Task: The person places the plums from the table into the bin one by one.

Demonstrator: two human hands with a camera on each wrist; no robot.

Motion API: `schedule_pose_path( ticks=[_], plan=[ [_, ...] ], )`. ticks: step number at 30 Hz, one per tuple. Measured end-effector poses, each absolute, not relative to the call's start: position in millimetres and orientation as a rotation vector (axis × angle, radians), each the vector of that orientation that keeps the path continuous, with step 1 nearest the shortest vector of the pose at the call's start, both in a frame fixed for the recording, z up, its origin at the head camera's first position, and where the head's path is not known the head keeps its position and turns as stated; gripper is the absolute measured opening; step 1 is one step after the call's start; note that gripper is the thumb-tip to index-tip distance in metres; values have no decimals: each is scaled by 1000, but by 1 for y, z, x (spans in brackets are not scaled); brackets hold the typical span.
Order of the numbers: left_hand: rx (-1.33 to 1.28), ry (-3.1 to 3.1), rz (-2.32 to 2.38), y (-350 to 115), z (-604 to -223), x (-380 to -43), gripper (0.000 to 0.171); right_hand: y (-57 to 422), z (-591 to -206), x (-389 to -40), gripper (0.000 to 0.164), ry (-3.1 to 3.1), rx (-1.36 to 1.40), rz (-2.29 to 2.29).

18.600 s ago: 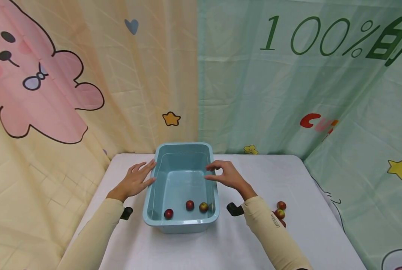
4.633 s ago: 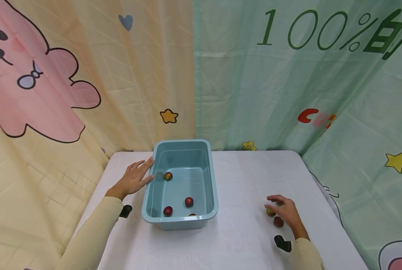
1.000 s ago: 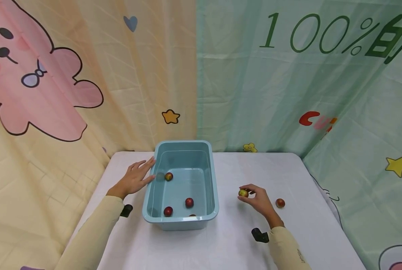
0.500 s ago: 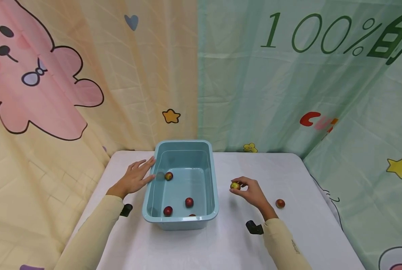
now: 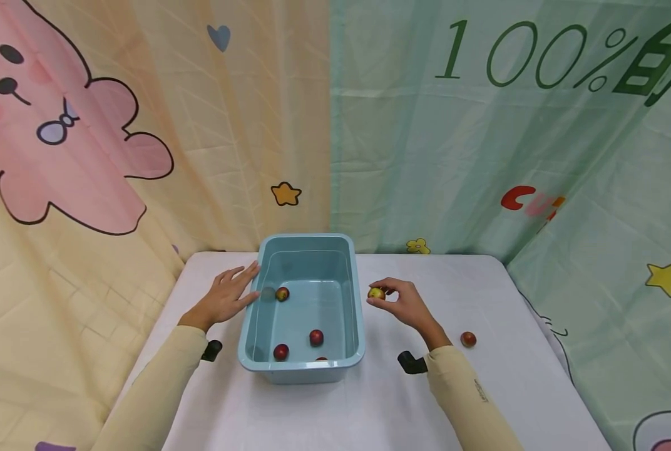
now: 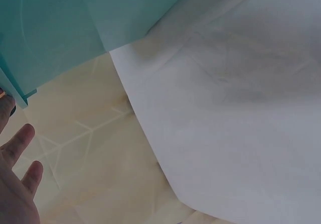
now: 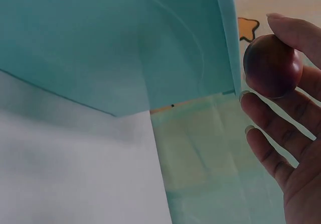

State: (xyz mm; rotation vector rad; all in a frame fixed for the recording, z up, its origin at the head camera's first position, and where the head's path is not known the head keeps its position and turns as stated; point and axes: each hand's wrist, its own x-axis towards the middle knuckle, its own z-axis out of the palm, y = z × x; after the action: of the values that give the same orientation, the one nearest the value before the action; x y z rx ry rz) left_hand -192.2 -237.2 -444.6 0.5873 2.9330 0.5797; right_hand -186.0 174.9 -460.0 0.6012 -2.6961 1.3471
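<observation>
My right hand (image 5: 405, 304) pinches a small round fruit (image 5: 376, 294), plum-like and yellow-green with red, between thumb and fingers. It hovers just outside the right rim of a light blue plastic bin (image 5: 302, 362). In the right wrist view the fruit (image 7: 272, 67) shows a dark red, shiny side close to the bin's rim (image 7: 228, 38). My left hand (image 5: 223, 300) rests its spread, fairly straight fingers against the bin's left rim. Inside the bin lie several similar fruits: one yellow-red fruit (image 5: 281, 294) by the left wall, red ones (image 5: 316, 337) nearer the front, one mostly hidden by the front rim.
One reddish fruit (image 5: 468, 339) lies on the white-covered table (image 5: 425, 407) right of my right forearm. Printed curtains (image 5: 414, 156) stand behind the table and at both sides. Black wrist mounts (image 5: 412, 362) stick out below both hands.
Over the last second my right hand carries the fruit left and away from me, up to the bin's right rim. Earlier, more fruits lay on the table and fewer in the bin. My left hand stays put.
</observation>
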Motion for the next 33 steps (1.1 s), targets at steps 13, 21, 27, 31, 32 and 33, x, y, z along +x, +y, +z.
schedule_pose_path(
  ticks=[13,21,27,31,32,33],
  plan=[
    [590,2931,577,-238,-444,-192,75,144,-430,-202,35,-2686,860,1286],
    [590,2939,570,-238,-443,-192,72,125,-418,-208,35,-2715,958,1221],
    [586,2943,573,-238,-444,-192,75,116,-415,-210,36,-2710,1010,1232],
    [584,2944,575,-239,-444,-191,74,115,-415,-210,38,-2714,1026,1259],
    [582,2944,575,-239,-444,-191,74,115,-415,-211,38,-2714,1029,1265],
    [585,2946,572,-238,-444,-191,74,116,-415,-211,38,-2717,1027,1265]
  ],
)
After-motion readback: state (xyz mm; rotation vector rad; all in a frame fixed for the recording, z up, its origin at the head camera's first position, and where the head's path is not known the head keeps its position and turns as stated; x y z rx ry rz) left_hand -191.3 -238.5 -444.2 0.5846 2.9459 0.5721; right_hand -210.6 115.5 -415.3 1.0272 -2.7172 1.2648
